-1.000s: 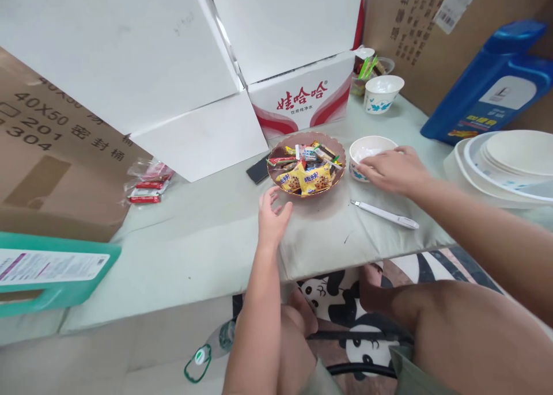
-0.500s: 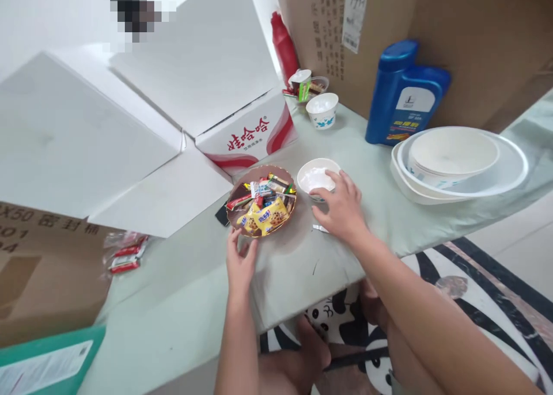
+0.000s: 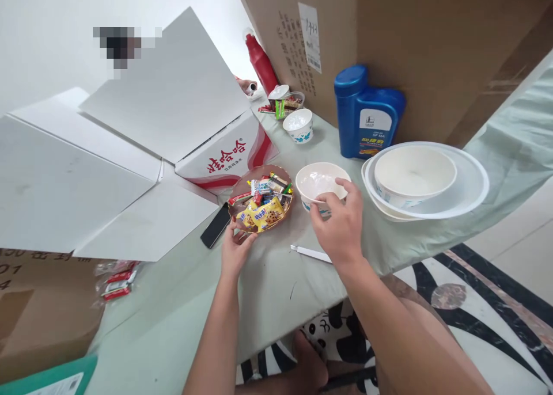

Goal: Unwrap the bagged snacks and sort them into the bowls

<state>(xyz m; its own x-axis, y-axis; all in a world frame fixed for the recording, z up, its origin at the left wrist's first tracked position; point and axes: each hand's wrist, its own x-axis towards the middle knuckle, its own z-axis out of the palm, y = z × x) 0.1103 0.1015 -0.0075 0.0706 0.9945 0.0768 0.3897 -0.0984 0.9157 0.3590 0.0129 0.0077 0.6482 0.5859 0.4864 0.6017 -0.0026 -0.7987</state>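
My left hand (image 3: pixel 237 248) has its fingers and thumb on the near-left rim of a brown, gold-edged dish (image 3: pixel 235 190). Wrapped candies and small snacks (image 3: pixel 265 202) fill the dish, with yellow cookie packets at the front. In my right hand (image 3: pixel 339 225) is the near-right rim of a white paper bowl (image 3: pixel 317 179) with a blue pattern, gripped between thumb and fingers. Nothing shows inside this bowl. Beside my right wrist lies a slim pale strip that looks like tweezers (image 3: pixel 309 253), partly hidden by the hand. A black phone-like slab (image 3: pixel 215 227) lies left of the dish.
An open white carton (image 3: pixel 224 162) stands at the left. Farther back are another paper bowl (image 3: pixel 299 131), a red bottle (image 3: pixel 261 64) and a blue jug (image 3: pixel 367 116) before a large brown box (image 3: pixel 401 44). Stacked white bowls (image 3: pixel 469 182) sit at the right. A person's hand (image 3: pixel 245 85) shows behind the carton.
My right hand has closed on the paper bowl's rim, and the bowl looks larger and nearer. The view has shifted, uncovering more of the pale strip and the black slab.
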